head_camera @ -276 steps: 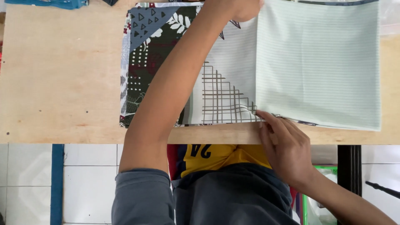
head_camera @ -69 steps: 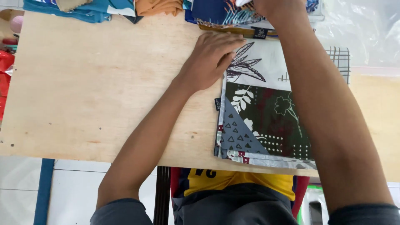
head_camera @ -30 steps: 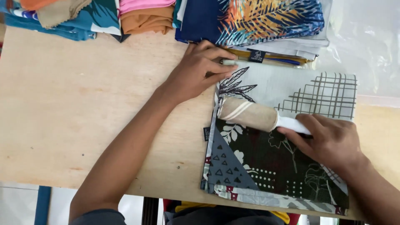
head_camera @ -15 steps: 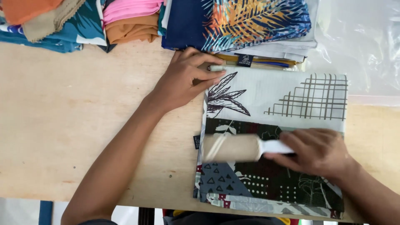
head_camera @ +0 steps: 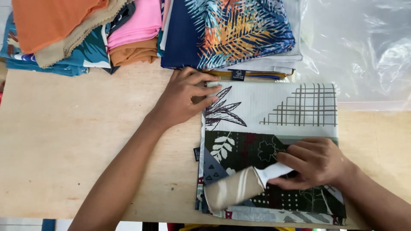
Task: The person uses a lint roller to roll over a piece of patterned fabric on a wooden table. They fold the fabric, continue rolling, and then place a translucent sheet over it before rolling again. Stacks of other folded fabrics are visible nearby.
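Most of the folded patterned cloth [head_camera: 274, 141] looks rolled, judging by the beige lint roller [head_camera: 233, 189] near its bottom edge w/ right hand [head_camera: 314, 162] gripping the handle, left hand [head_camera: 184, 100] flat, open, pinning the top-left corner.

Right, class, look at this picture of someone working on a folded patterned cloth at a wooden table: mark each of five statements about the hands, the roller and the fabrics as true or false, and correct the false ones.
1. The right hand grips the white handle of a lint roller. True.
2. The roller lies on the white upper part of the folded patterned cloth. False: it lies on the dark lower part, near the front edge.
3. The left hand presses the cloth's upper left corner. True.
4. The stacked fabrics lie at the table's near edge. False: they lie along the far edge of the wooden table.
5. Clear plastic sheeting lies at the far right. True.
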